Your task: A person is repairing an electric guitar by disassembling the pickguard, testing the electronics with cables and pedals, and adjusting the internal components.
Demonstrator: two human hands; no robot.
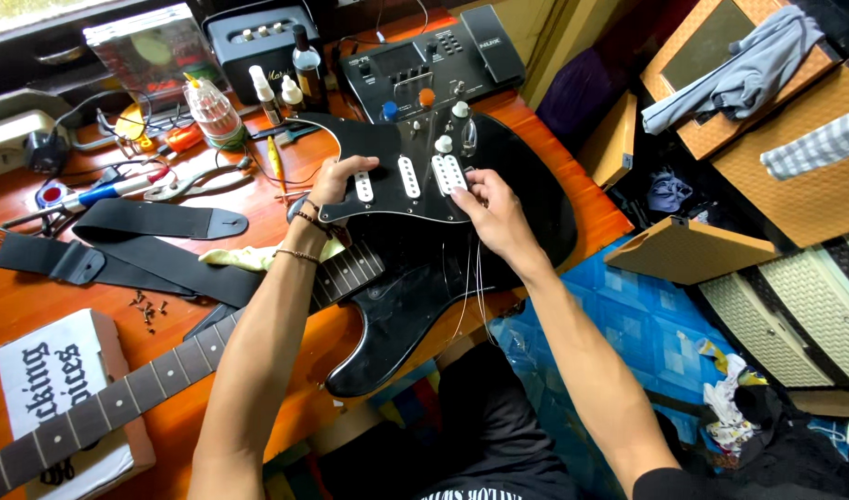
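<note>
- The black electric guitar body (498,213) lay flat on the orange wooden table (211,407), its neck (165,370) running off toward seven o'clock.
- The black pickguard (396,171), carrying three white pickups and white knobs, sat lifted and tilted over the body rather than seated flush.
- The left hand (336,181) was clamped on the pickguard's nine o'clock edge, thumb under, fingers on top.
- The right hand (489,213) pinched its four o'clock edge beside the bridge pickup (448,172); the two hands stood apart, one at each side of the plate.
- Loose strings (471,287) dangled off the body toward six o'clock, so the guitar looked unstrung.
- A scatter of small screws (146,310) lay at eight o'clock, beside a black strap (128,241): by my reading the unscrewing was done, the plate was free, and refitting, screwing down and restringing were all left.
- Pliers (197,181) and small bottles (276,93) waited at eleven o'clock, a multi-effects pedal (424,60) at twelve.
</note>
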